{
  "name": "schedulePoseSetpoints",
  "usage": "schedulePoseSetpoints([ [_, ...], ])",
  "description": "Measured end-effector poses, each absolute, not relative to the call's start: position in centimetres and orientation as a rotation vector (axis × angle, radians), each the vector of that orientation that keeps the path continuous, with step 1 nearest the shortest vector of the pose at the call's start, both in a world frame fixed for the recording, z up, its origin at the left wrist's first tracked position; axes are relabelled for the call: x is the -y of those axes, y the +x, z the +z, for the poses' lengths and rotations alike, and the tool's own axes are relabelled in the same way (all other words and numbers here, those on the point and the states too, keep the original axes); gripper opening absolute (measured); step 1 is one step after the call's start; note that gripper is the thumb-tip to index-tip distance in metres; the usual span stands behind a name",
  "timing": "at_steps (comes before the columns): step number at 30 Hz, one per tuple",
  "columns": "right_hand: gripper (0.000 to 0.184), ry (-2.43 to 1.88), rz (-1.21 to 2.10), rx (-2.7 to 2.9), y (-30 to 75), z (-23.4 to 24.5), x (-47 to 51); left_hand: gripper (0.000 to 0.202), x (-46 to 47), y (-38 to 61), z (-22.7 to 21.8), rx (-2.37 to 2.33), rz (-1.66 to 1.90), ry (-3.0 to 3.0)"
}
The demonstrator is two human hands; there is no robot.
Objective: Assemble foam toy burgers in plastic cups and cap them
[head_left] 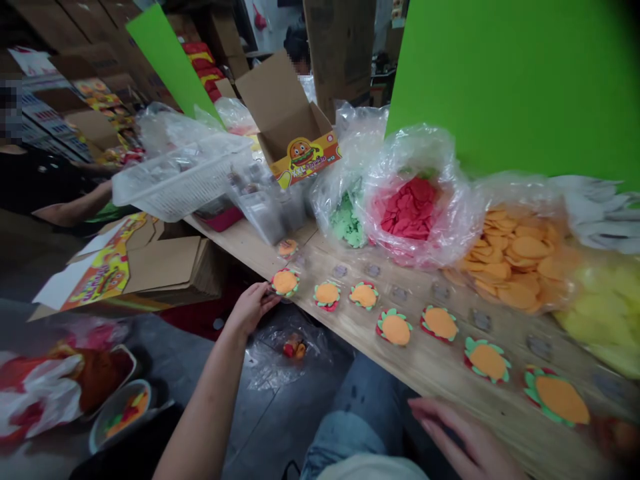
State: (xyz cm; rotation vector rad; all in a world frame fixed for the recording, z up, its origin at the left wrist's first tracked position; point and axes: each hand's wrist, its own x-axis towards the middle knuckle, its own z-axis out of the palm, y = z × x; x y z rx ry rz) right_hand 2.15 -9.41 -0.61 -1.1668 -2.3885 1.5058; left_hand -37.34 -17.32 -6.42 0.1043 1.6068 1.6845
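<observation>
So the left hand (253,308) is reaching out with its fingers bent, and the tips are right at the rim of an orange-topped foam burger (285,283) at the near edge of the wooden tabletop (345,337), though I honestly can't tell if it's pinching it or just touching. The right hand (457,433) is low in view and partly cut off, fingers stretched out and loosely apart with nothing visible in it, just beside the tabletop edge and nearest the other foam burgers (487,361) at that end. They're strung out in a crooked row, orange discs sitting over frilly green and red layers. Behind the row there's a line of small clear packs (399,292), then see-through bags full of green pieces (349,220), red pieces (407,210), orange discs (523,257) and yellow stuff (605,300). Further left you've got an open burger-print box (307,159) and a white plastic basket (187,180), with a co-worker's arm (80,205) reaching in by the basket, and folded cartons (167,263) stacked below it
</observation>
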Motion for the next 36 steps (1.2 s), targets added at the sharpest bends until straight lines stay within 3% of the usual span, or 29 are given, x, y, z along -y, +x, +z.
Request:
schedulePoseSetpoints([
  [4, 0.038, -1.089, 1.996, 1.727, -3.4, 0.2, 8.1, 0.011, 19.2, -34.6, -3.5, -1.475, 1.586, 0.215],
  [7, 0.053, -1.139, 2.156, 1.232, -7.0, 0.5, 6.0, 0.018, 18.2, -30.0, -1.9, -1.378, 1.394, 0.34],
  [17, 0.043, -0.808, 1.154, 2.005, 0.8, 2.4, 6.2, 0.014, 13.2, -19.2, -0.5, -1.067, 1.141, 0.337],
  [22, 0.069, -0.589, 0.813, 2.449, 3.4, 2.6, 7.1, 0.012, 12.5, -16.1, 0.5, -0.975, 1.14, 0.301],
  [27, 0.072, -0.596, 0.51, 2.57, 4.4, 1.5, 8.2, 0.017, 12.4, -14.0, 1.2, -0.891, 1.157, 0.264],
  [32, 0.072, -0.554, 0.487, 2.556, 5.4, 0.7, 9.4, 0.016, 13.1, -12.8, 0.9, -0.981, 1.246, 0.467],
  [36, 0.041, -1.007, 0.718, 2.25, 6.8, 1.8, 9.4, 0.019, 14.0, -13.1, 0.6, -1.07, 1.038, 0.756],
])
